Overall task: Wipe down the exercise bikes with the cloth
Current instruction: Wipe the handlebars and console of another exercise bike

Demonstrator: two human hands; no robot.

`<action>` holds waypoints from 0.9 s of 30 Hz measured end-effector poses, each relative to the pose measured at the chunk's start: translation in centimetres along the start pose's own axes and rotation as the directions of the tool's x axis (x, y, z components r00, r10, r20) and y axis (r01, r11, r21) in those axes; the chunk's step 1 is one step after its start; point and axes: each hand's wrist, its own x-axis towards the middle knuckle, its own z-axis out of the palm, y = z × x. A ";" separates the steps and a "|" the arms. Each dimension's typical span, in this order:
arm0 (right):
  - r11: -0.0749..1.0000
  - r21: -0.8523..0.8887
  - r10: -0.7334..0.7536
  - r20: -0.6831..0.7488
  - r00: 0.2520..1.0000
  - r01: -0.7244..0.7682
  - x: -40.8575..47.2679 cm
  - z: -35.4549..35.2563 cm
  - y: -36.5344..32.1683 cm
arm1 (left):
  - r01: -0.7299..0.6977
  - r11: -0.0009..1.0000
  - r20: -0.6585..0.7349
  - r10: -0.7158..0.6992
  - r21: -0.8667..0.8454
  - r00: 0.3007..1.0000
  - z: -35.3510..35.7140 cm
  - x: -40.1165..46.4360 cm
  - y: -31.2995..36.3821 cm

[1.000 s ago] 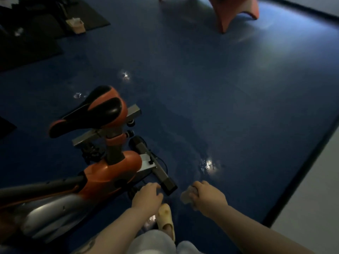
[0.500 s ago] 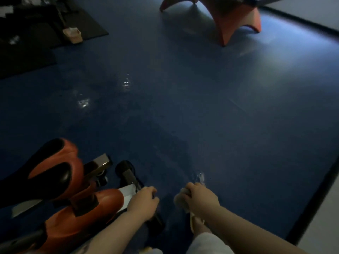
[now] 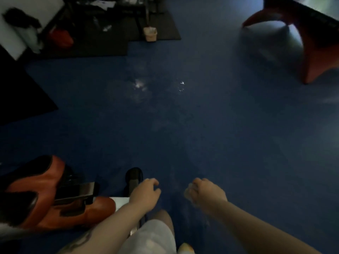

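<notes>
One bin on black mat, contents unclear; right hand grips cloth.

A single head-worn wide-angle camera looks steeply down and forward from standing height over the dark blue floor. The person's forearms enter from the bottom edge, nearest the lens; an exercise bike sits lower left.

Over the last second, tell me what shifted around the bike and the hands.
The view swung up and away: the exercise bike slid to the lower left corner, and the black mats and orange table leg came into view. The left hand stays on the bike's rear base bar. The right hand still grips the cloth off the bike.
</notes>
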 end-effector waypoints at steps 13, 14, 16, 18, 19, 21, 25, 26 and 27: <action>0.987 -0.047 -0.155 -0.028 0.988 0.153 20.2 -12.1 -4.1 | 0.217 0.950 -0.064 -0.237 -0.226 0.969 -7.0 15.9 0.9; 0.982 -0.063 -0.180 -0.033 0.983 0.178 21.6 -13.3 -4.4 | 0.219 0.948 -0.082 -0.243 -0.230 0.967 -8.1 17.2 1.0; 0.974 -0.077 -0.219 -0.044 0.975 0.215 24.1 -15.7 -4.9 | 0.231 0.944 -0.094 -0.259 -0.237 0.961 -10.0 19.4 1.3; 0.975 0.003 -0.223 -0.083 0.971 0.224 26.5 -17.6 -5.1 | 0.263 0.928 -0.090 -0.296 -0.263 0.951 -11.5 21.1 1.8; 0.973 0.032 -0.226 -0.097 0.969 0.230 27.7 -18.4 -5.1 | 0.276 0.922 -0.093 -0.310 -0.271 0.946 -12.1 21.9 2.2; 0.963 0.032 -0.266 -0.077 0.961 0.269 30.2 -20.0 -5.3 | 0.300 0.905 -0.106 -0.345 -0.303 0.933 -12.9 24.0 2.6; 0.919 -0.060 -0.389 0.020 0.921 0.390 36.4 -24.5 -6.4 | 0.368 0.826 -0.131 -0.459 -0.427 0.879 -14.7 28.0 3.7; 0.900 -0.095 -0.424 0.040 0.905 0.426 37.9 -26.0 -6.8 | 0.385 0.797 -0.144 -0.497 -0.466 0.856 -15.2 28.9 4.1; 0.876 -0.124 -0.462 0.055 0.885 0.465 39.2 -27.5 -7.3 | 0.398 0.769 -0.155 -0.532 -0.501 0.832 -15.8 29.8 4.4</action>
